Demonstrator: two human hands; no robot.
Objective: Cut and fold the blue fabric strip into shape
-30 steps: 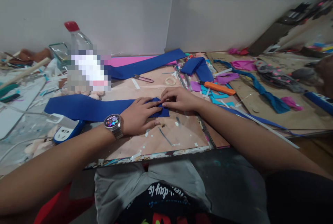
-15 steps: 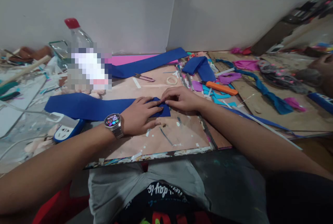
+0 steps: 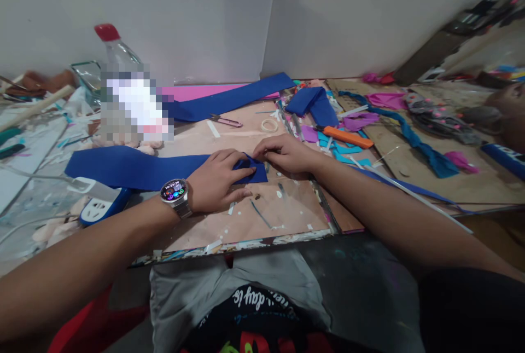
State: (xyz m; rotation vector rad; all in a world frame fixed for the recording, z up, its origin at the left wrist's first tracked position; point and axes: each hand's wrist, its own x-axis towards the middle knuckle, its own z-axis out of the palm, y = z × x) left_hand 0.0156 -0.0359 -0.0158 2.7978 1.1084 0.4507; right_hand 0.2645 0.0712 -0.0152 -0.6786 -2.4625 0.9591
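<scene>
A long blue fabric strip (image 3: 135, 169) lies across the board in front of me. My left hand (image 3: 215, 180), with a smartwatch (image 3: 174, 191) on its wrist, rests flat on the strip near its right end, fingers spread. At that same end, my right hand (image 3: 289, 153) has its thumb and forefinger pinched on the strip's upper edge, where the fabric looks slightly raised. What lies right between those fingertips is partly hidden. Beyond the hands are small thread snips (image 3: 226, 120) and a roll of tape (image 3: 269, 125).
Another blue strip (image 3: 233, 97) stretches along the back over pink material. To the right are an orange utility knife (image 3: 346, 137), a folded blue piece (image 3: 314, 102) and coloured scraps. On the left stand a red-capped bottle (image 3: 118, 46) and a power strip (image 3: 100, 208).
Both hands stay at the strip's right end, with the left fingers shifted only slightly. The whole view has moved a little.
</scene>
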